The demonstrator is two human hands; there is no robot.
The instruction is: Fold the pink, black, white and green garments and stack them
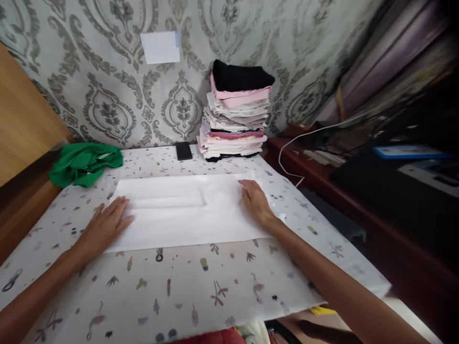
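Note:
A white folded cloth point(179, 224) lies as a long flat rectangle across the patterned table cover, with a crease along its middle. My left hand point(107, 222) rests flat on its left end, fingers spread. On the right end lies my right hand point(254, 200), its fingers bent a little with the tips on the fabric. Whether those fingers pinch any cloth is hard to see, but the hand looks laid on top rather than wrapped around it.
A tall stack of folded clothes point(234, 114) stands against the wall. Left of it lies a black phone point(184, 151). A crumpled green garment point(86, 162) sits at the back left corner. On the right, a dark desk point(322, 172) holds a white cable point(287, 148).

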